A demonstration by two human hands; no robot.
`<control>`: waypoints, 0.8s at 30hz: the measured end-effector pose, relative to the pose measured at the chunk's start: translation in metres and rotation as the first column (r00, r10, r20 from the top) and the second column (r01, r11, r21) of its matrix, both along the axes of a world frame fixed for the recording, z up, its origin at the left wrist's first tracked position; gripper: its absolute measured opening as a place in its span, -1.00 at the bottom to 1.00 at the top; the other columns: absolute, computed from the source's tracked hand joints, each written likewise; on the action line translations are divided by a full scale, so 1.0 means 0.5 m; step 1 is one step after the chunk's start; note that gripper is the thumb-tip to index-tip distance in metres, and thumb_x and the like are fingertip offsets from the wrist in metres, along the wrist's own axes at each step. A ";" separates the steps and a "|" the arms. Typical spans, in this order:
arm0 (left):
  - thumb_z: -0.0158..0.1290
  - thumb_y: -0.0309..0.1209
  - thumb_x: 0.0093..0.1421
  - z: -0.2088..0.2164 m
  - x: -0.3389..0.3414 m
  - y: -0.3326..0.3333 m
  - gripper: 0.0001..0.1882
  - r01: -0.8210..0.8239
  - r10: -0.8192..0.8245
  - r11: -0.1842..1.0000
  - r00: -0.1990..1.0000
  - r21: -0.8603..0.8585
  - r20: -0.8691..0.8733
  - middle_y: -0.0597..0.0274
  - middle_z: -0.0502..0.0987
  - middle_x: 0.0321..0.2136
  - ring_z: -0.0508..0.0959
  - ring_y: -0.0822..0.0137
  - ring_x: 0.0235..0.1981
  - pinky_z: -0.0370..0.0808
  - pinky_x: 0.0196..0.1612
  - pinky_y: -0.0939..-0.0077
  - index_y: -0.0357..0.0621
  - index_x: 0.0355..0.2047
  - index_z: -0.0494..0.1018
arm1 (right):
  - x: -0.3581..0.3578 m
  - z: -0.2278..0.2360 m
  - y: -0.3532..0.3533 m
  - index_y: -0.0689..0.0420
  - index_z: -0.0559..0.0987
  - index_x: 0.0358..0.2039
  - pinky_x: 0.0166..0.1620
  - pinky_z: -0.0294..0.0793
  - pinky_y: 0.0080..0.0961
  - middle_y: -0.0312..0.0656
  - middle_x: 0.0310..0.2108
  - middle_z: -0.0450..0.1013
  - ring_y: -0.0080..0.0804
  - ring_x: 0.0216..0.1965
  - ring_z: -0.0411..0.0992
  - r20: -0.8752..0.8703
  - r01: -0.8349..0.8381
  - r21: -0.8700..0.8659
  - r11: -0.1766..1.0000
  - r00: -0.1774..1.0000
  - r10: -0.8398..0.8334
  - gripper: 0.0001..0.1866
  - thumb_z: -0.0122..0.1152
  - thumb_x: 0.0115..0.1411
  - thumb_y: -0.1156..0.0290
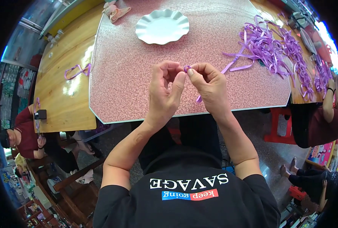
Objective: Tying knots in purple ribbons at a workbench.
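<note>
Black shirt [188, 163] nearest, then the purple ribbon [185, 68] above the bench [123, 81], its loop clamped between the fingers of my right hand [212, 86]; my left hand [162, 93] is just beside it, though I cannot tell if those fingers pinch it; beyond sit a dish [162, 26] and, rightward, a ribbon heap [265, 46]

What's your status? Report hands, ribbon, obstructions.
Right hand pinching purple ribbon. Left hand close by, contact unclear. White plate ahead, apart; ribbon pile off right.
</note>
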State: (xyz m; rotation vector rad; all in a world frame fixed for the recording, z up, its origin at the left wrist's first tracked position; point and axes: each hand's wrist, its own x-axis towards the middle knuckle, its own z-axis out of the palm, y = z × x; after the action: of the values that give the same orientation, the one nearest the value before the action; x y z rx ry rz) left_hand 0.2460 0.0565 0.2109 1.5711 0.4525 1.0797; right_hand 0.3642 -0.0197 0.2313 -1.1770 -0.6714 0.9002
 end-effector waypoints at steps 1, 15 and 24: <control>0.05 -0.52 0.35 0.000 -0.002 0.003 -0.82 0.004 -0.004 1.000 0.998 0.001 -0.066 0.26 0.51 -0.33 0.49 0.54 -0.33 0.47 -0.25 0.61 -0.26 -0.07 0.38 | -0.002 -0.007 0.000 0.23 0.59 -0.23 -0.47 0.22 -0.83 -0.48 -0.48 0.41 -0.85 -0.51 0.25 0.146 0.046 0.006 0.999 0.988 -0.046 -0.89 0.22 0.31 0.46; 0.04 -0.46 0.39 -0.011 0.002 0.006 -0.85 0.181 -0.148 0.922 0.982 -0.341 0.119 0.23 0.55 -0.26 0.58 0.47 -0.25 0.55 -0.13 0.58 -0.30 -0.12 0.43 | 0.008 -0.013 0.001 0.22 0.60 -0.23 -0.46 0.31 -0.81 -0.36 -0.41 0.52 -0.78 -0.49 0.35 0.049 0.045 0.093 0.995 0.998 -0.050 -0.90 0.21 0.32 0.46; 0.13 -0.60 0.26 -0.013 0.015 0.024 -0.75 -0.042 0.049 0.966 0.999 0.257 -0.021 0.16 0.57 -0.26 0.60 0.34 -0.26 0.56 -0.18 0.51 -0.25 -0.05 0.45 | 0.022 -0.014 -0.001 0.15 0.60 -0.26 -0.59 0.07 -0.81 -0.52 -0.56 0.31 -0.84 -0.62 0.11 -0.423 -0.083 0.027 0.996 0.902 0.087 -0.89 0.24 0.31 0.38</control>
State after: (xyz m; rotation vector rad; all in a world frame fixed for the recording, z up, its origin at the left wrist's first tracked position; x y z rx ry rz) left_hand 0.2536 0.0684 0.2047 1.8117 0.3799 1.1895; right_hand 0.3754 -0.0203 0.2241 -0.9050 -0.3716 1.1826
